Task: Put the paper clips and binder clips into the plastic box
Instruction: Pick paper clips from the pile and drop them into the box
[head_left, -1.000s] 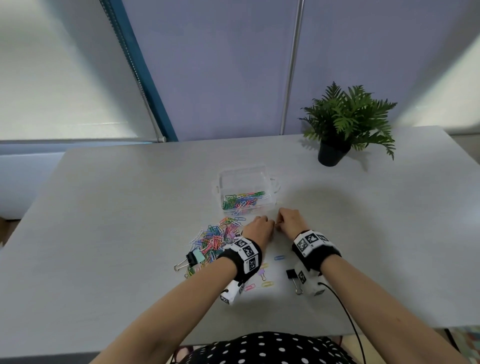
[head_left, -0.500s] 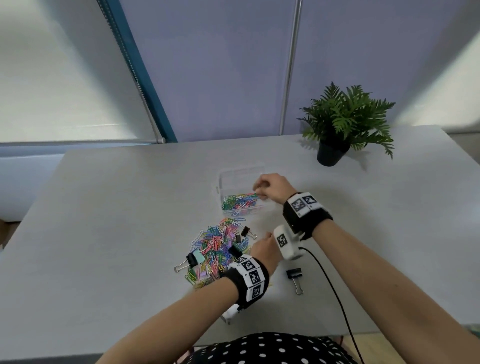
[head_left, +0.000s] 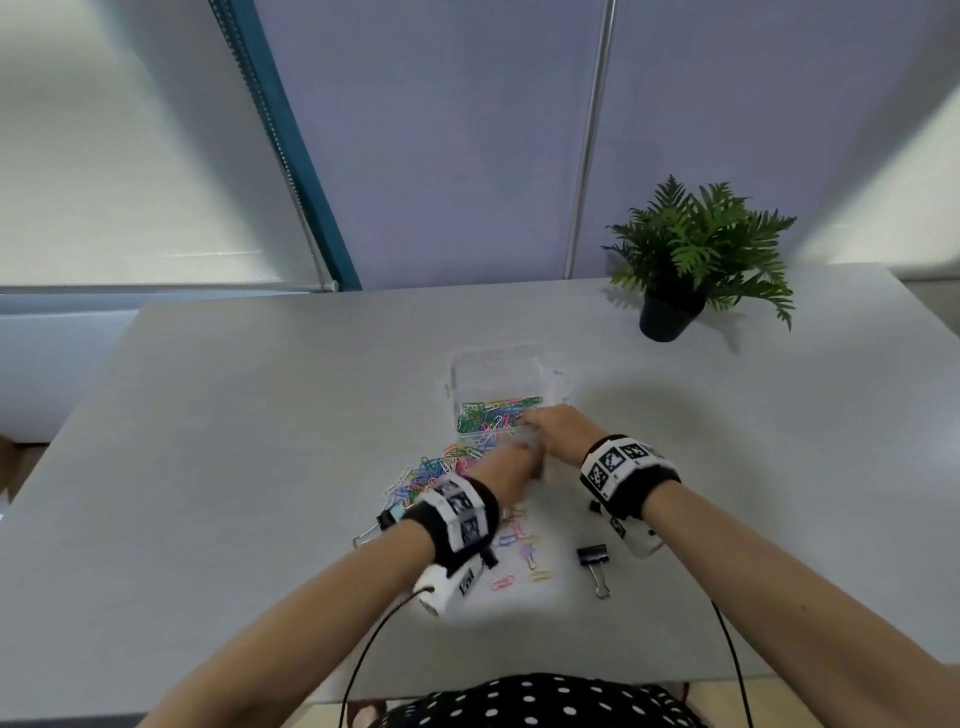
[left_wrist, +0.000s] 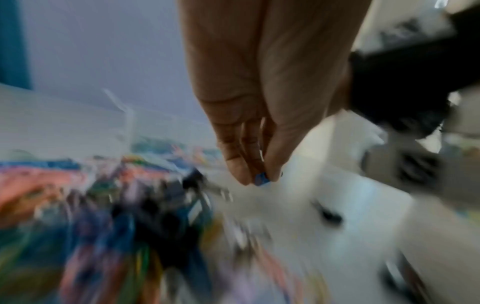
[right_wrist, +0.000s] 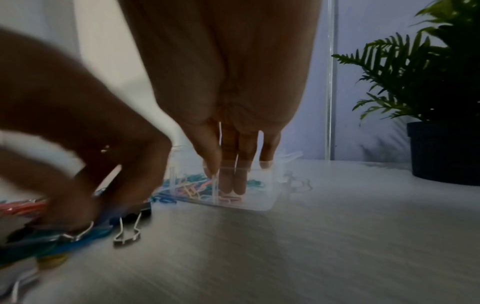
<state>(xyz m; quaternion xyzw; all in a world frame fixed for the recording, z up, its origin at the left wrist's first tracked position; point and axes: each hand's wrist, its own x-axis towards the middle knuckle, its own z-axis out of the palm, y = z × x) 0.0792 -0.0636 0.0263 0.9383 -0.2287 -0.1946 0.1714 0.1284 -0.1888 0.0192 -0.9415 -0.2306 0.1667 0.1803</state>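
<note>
Left hand (left_wrist: 259, 115) pinches what looks like 1 blue clip; right hand (right_wrist: 228, 144) fingers straight inside plastic box (head_left: 506, 374). Paper clips (head_left: 431, 467) light, slippery, tangle-prone: pinch small clumps.

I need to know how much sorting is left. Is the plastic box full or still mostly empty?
Partly filled. The open box holds a shallow layer of coloured paper clips at its near end; the far part looks bare.
</note>
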